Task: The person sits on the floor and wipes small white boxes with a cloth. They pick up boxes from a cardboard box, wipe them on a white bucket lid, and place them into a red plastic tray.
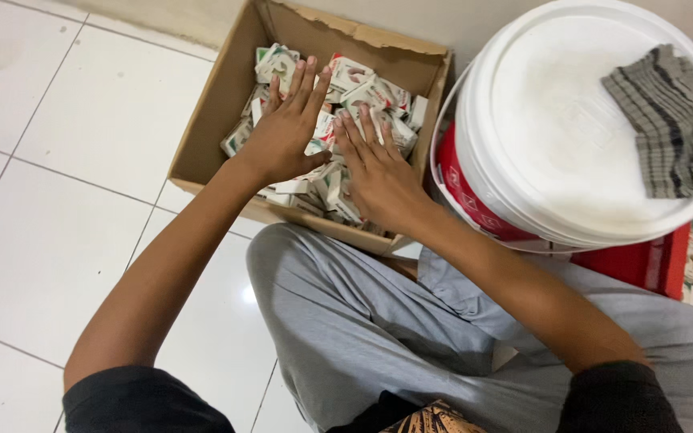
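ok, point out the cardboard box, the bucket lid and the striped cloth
cardboard box [210, 128]: head view, on its bare left inner wall.
bucket lid [555, 136]: head view, on the bare white top, left of the cloth.
striped cloth [667, 120]: head view, on the middle of the folded fabric.

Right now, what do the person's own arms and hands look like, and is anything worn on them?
Both arms are bare from the upper arm down. Short black sleeves end above the elbows. The left hand and right hand are bare: no gloves, rings, watch or wristband show. Fingernails look short and unpainted.
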